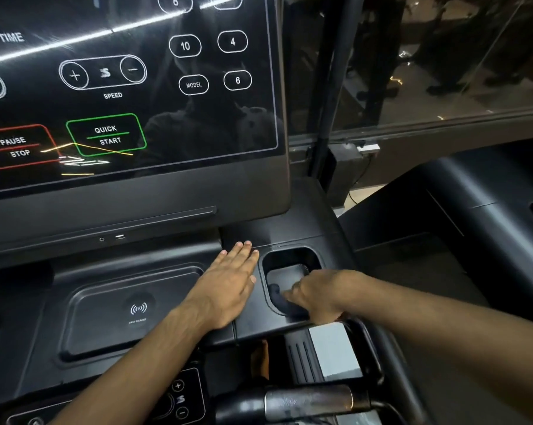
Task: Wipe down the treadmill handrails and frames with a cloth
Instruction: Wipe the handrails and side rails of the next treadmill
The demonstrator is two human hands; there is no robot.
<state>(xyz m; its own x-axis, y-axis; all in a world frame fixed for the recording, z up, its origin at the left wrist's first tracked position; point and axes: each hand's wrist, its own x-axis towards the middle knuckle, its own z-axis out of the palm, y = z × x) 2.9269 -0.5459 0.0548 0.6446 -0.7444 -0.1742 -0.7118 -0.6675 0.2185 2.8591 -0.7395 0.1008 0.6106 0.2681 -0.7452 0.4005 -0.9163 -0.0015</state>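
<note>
My left hand (pixel 228 280) lies flat, fingers straight, on the black treadmill console deck (pixel 289 231) just left of the cup holder (pixel 289 259). My right hand (pixel 314 297) reaches into the cup holder and grips a dark cloth (pixel 282 300), pressing it against the holder's near wall. The cloth is black like the plastic and only a small fold of it shows. A metal-banded handrail grip (pixel 308 401) runs across the bottom of the view, below both hands.
The touch screen (pixel 130 87) with speed, quick start and pause buttons rises behind the deck. A wireless charging tray (pixel 136 311) lies to the left. A small speed pad (pixel 180 398) sits low down. Another treadmill's frame (pixel 473 204) stands to the right.
</note>
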